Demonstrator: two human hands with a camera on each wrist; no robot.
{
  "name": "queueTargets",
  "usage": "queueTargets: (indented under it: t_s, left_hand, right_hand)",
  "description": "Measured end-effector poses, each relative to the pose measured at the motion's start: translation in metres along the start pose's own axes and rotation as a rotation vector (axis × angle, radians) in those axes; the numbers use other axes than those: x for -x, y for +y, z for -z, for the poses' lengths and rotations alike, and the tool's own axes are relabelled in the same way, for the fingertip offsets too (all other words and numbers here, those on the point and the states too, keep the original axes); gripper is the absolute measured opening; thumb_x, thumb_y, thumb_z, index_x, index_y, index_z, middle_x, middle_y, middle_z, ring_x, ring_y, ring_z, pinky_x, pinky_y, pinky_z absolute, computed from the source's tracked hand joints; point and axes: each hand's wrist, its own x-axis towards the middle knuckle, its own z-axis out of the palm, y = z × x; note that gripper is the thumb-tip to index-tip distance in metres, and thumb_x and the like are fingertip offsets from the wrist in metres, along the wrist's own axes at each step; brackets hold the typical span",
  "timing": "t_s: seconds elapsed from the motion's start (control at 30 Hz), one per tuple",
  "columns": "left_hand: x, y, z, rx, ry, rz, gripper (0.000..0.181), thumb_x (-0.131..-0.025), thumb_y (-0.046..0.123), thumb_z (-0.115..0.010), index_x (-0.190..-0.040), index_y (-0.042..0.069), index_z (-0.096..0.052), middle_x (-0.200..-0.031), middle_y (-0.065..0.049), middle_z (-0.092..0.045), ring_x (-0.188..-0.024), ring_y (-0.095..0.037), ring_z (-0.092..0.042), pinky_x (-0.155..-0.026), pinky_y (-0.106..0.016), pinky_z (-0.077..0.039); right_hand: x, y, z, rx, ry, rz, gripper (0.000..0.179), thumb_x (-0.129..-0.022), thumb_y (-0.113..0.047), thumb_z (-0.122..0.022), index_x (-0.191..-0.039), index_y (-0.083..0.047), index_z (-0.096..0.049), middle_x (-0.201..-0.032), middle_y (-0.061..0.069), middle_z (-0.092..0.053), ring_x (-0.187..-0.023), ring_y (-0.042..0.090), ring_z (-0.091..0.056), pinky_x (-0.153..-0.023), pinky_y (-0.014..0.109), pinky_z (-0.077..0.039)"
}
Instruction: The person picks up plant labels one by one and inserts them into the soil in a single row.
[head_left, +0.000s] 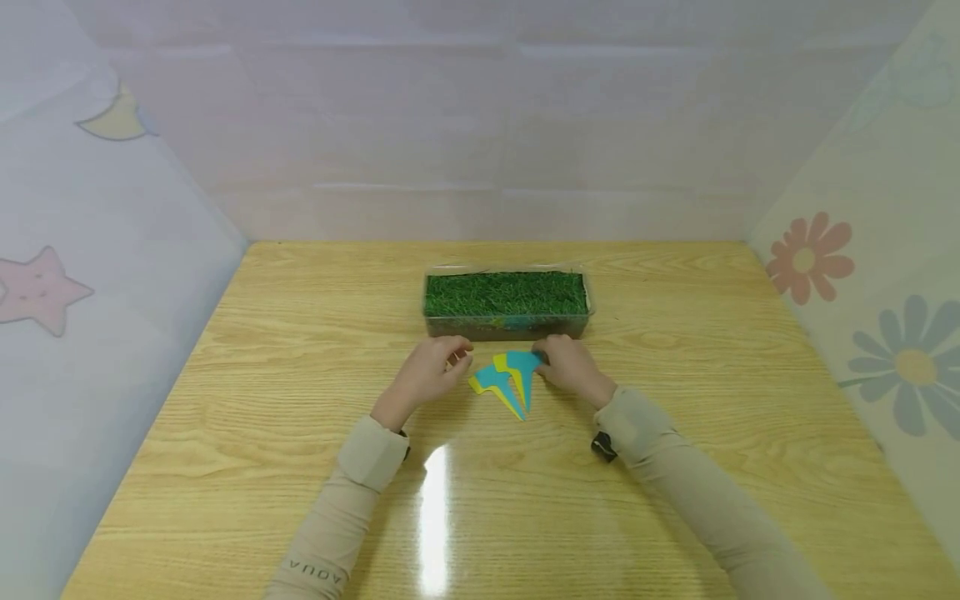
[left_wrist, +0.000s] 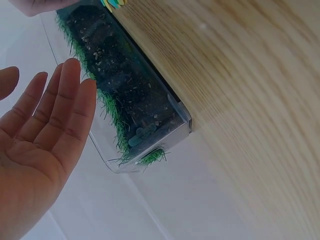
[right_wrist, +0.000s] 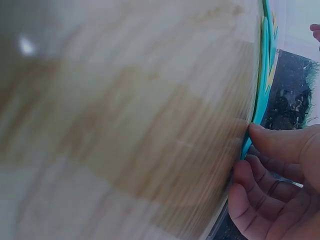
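Observation:
Two stacks or pieces of blue-and-yellow T-shaped plant labels lie on the table: one label (head_left: 523,379) overlaps the other label (head_left: 497,383), their stems meeting toward the person. My right hand (head_left: 572,367) pinches the blue end of the upper one; in the right wrist view the thumb and fingers of the right hand (right_wrist: 280,187) are at the end of the thin blue edge (right_wrist: 260,102). To the left of the labels is my left hand (head_left: 433,371), apart from them. The left wrist view shows its palm (left_wrist: 30,170) with fingers relaxed, holding nothing.
Just beyond the hands stands a clear plastic box (head_left: 510,329) with dark soil and green artificial grass (head_left: 506,293) on top. The wooden table (head_left: 315,317) is bounded by a back wall (head_left: 480,150) and patterned side walls.

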Motion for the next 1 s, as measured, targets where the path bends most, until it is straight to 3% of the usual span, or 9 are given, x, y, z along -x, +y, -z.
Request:
queueTargets:
  t_s: [0.23,0.5,0.7,1.0]
  left_hand:
    - [0.0,0.0,-0.001,-0.002,-0.009,-0.009,0.022,-0.092,0.011,-0.052,-0.104,-0.002,-0.063,-0.094,-0.011,-0.066,-0.078,-0.019,-0.062,-0.068,-0.031,-0.05]
    - [0.001,0.002,-0.002,0.026,-0.028,-0.017,0.022,-0.092,0.01,-0.05,-0.104,-0.004,-0.063,-0.092,-0.011,-0.065,-0.078,-0.019,-0.062,-0.068,-0.03,-0.05]
    - [0.001,0.003,-0.003,0.03,-0.032,-0.011,0.02,-0.091,0.009,-0.052,-0.103,-0.003,-0.062,-0.089,-0.01,-0.065,-0.076,-0.019,-0.061,-0.066,-0.028,-0.05]
    - [0.002,0.006,-0.005,0.033,-0.032,-0.027,0.02,-0.091,0.008,-0.052,-0.103,-0.004,-0.062,-0.09,-0.011,-0.065,-0.077,-0.019,-0.061,-0.067,-0.028,-0.05]
  right_hand:
    - [-0.001,-0.004,-0.004,0.003,-0.049,-0.019,0.025,-0.082,-0.005,-0.066,-0.105,0.005,-0.06,-0.096,0.018,-0.059,-0.088,0.031,-0.057,-0.074,0.04,-0.048]
    - [0.001,-0.003,-0.002,-0.042,-0.06,-0.009,0.022,-0.08,-0.008,-0.069,-0.096,0.003,-0.059,-0.088,0.013,-0.051,-0.076,0.025,-0.053,-0.069,0.036,-0.046]
    - [0.003,-0.002,0.0,-0.067,-0.098,0.003,0.02,-0.08,-0.008,-0.069,-0.093,0.003,-0.058,-0.084,0.012,-0.055,-0.076,0.024,-0.051,-0.069,0.037,-0.045]
    - [0.004,0.006,-0.003,-0.165,-0.128,-0.004,0.026,-0.082,-0.008,-0.067,-0.102,0.006,-0.057,-0.088,0.013,-0.057,-0.078,0.023,-0.052,-0.07,0.037,-0.045]
